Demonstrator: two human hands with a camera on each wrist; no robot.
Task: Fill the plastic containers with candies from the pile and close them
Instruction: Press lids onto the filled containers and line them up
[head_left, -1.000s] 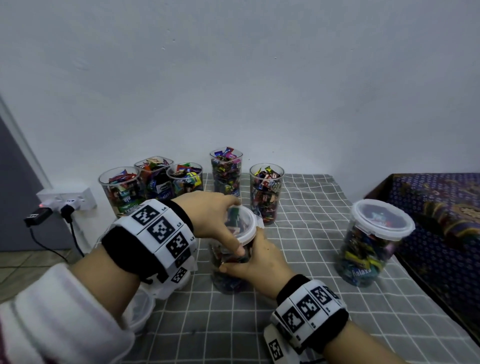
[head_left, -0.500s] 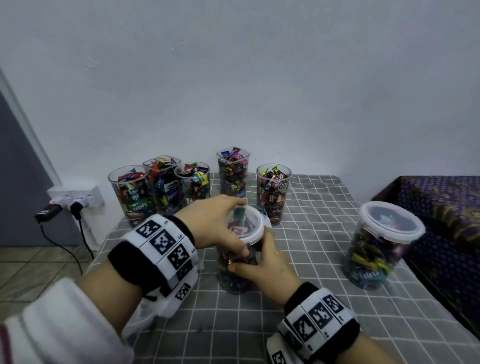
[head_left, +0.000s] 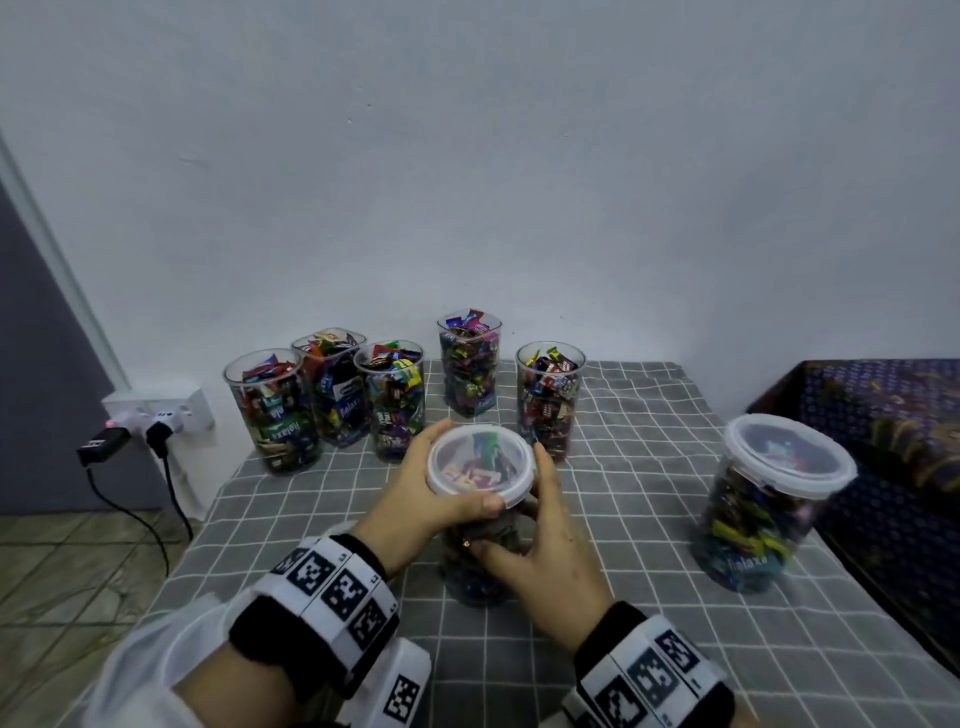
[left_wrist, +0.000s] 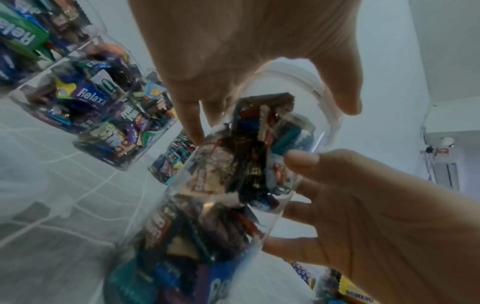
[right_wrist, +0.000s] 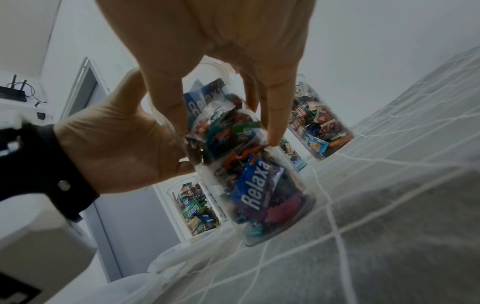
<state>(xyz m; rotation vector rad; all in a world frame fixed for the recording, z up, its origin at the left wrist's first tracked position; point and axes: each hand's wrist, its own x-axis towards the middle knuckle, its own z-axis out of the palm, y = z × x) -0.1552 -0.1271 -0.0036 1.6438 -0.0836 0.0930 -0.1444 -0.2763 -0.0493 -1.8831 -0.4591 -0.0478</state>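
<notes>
Lower centre of frame: right hand (head_left: 540, 551) wraps the container (head_left: 478, 566) wall; left hand (head_left: 421, 499) clamps the lid (head_left: 480, 460) rim from the left. Best to press evenly round the rim while the right steadies. Container stands upright on the checked cloth (head_left: 623, 519), long axis vertical, lid up. Behind, five open filled containers (head_left: 470, 364).

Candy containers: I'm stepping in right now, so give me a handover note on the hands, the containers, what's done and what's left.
Left hand grips the lid of the middle container; right hand holds its body. It stands on the checked cloth.
Done: lidded container at right is filled and closed.
Unclear: whether the middle lid is fully snapped on.
Left: five filled open containers at the back need lids. No spare lids in view.
</notes>
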